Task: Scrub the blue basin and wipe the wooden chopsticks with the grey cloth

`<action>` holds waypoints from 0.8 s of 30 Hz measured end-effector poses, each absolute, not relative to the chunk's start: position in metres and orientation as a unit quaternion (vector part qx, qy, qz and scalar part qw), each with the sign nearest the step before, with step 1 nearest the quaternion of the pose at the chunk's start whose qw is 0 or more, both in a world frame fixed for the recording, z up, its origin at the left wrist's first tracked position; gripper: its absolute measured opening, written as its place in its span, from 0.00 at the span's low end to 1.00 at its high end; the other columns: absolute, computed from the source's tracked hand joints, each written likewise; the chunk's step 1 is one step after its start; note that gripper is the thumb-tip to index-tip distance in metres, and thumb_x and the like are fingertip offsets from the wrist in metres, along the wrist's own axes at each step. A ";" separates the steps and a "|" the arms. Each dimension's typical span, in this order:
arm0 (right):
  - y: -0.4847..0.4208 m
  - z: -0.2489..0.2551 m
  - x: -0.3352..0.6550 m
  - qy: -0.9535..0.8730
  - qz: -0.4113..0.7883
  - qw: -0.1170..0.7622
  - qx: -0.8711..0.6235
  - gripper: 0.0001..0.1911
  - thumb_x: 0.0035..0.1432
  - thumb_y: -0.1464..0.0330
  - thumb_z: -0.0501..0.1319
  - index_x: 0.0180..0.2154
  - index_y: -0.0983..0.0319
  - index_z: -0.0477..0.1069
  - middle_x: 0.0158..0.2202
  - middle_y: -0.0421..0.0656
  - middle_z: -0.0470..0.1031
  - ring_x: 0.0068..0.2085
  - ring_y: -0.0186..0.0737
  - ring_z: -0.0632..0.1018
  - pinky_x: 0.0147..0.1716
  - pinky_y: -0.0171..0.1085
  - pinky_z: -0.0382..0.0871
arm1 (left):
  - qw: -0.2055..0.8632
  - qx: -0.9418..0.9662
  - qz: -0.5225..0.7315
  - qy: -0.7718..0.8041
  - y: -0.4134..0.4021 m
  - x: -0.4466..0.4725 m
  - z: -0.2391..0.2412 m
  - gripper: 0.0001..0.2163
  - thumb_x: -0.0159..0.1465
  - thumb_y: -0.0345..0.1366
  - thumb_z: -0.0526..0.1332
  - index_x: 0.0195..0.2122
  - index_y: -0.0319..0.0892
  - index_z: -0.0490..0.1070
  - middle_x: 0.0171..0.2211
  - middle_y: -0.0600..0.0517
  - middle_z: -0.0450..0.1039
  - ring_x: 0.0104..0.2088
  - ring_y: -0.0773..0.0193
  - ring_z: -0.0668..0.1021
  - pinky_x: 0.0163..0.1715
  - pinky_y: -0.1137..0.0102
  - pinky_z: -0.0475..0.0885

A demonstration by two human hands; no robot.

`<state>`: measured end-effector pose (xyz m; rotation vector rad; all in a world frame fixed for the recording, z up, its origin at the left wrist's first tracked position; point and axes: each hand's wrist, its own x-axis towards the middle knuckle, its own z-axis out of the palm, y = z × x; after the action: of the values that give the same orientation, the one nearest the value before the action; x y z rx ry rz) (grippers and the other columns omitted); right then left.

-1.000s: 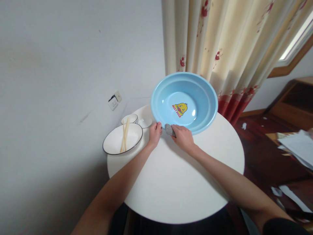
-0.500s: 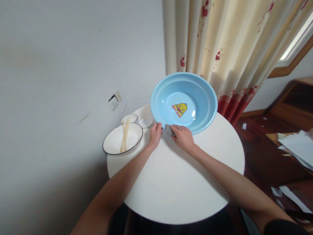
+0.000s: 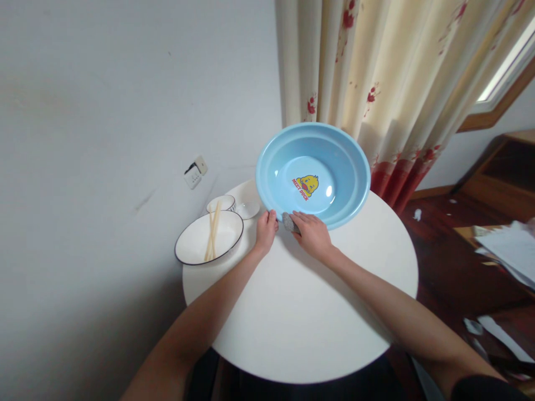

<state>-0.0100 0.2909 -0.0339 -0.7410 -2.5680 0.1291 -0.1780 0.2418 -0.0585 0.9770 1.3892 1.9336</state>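
Observation:
A light blue plastic basin point(image 3: 351, 167) with a yellow duck print stands tilted toward me at the far side of a round white table point(image 3: 301, 312). My left hand point(image 3: 266, 231) is closed on the basin's near rim. Beside it, my right hand point(image 3: 312, 234) is closed on a grey scouring pad point(image 3: 288, 221), which presses against the outside of the same rim.
A white black-rimmed bowl point(image 3: 192, 248) with a pair of chopsticks point(image 3: 213, 229) across it sits at the table's left edge, with a small cup point(image 3: 221, 203) and a small white dish point(image 3: 248, 209) behind. A curtain point(image 3: 376, 72) hangs behind. Papers point(image 3: 507, 248) lie on the wooden floor right.
Almost nothing differs: the basin and both hands have shifted very slightly to the left, still held the same way.

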 end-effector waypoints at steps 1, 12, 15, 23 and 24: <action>0.291 -0.034 -0.010 -0.934 0.048 0.230 -0.270 0.26 0.65 0.70 0.63 0.64 0.61 0.69 0.66 0.49 0.72 0.64 0.48 0.73 0.64 0.45 0.64 | 0.281 0.365 0.722 0.517 0.242 -0.178 -0.058 0.27 0.61 0.61 0.66 0.27 0.44 0.58 0.17 0.63 0.51 0.17 0.74 0.56 0.17 0.76 0.50; 0.289 -0.031 -0.010 -0.930 0.048 0.237 -0.277 0.23 0.66 0.71 0.63 0.61 0.61 0.71 0.63 0.49 0.74 0.61 0.47 0.76 0.61 0.42 0.66 | 0.278 0.360 0.722 0.521 0.242 -0.188 -0.046 0.28 0.60 0.61 0.67 0.25 0.44 0.58 0.17 0.62 0.51 0.17 0.74 0.56 0.17 0.75 0.50; 0.289 -0.030 -0.010 -0.932 0.042 0.232 -0.274 0.21 0.65 0.71 0.63 0.59 0.61 0.72 0.62 0.49 0.75 0.60 0.46 0.77 0.60 0.41 0.67 | 0.277 0.353 0.725 0.523 0.241 -0.190 -0.044 0.28 0.60 0.61 0.67 0.25 0.44 0.58 0.17 0.62 0.51 0.17 0.74 0.56 0.17 0.75 0.49; 0.287 -0.028 -0.012 -0.926 0.044 0.245 -0.283 0.18 0.66 0.70 0.63 0.57 0.61 0.72 0.59 0.50 0.77 0.56 0.47 0.79 0.56 0.41 0.68 | 0.278 0.359 0.728 0.514 0.241 -0.181 -0.051 0.30 0.57 0.67 0.65 0.26 0.44 0.58 0.17 0.62 0.53 0.17 0.74 0.56 0.17 0.76 0.50; 0.287 -0.028 -0.012 -0.925 0.046 0.248 -0.285 0.18 0.66 0.70 0.63 0.57 0.61 0.72 0.59 0.50 0.78 0.56 0.47 0.79 0.56 0.41 0.67 | 0.282 0.363 0.723 0.516 0.241 -0.179 -0.052 0.30 0.57 0.67 0.65 0.26 0.44 0.58 0.17 0.62 0.53 0.17 0.74 0.57 0.17 0.76 0.50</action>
<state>-0.0121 0.2870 -0.0278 -0.7766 -2.5205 0.1245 -0.1790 0.2406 -0.0518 0.9728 1.3813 1.9367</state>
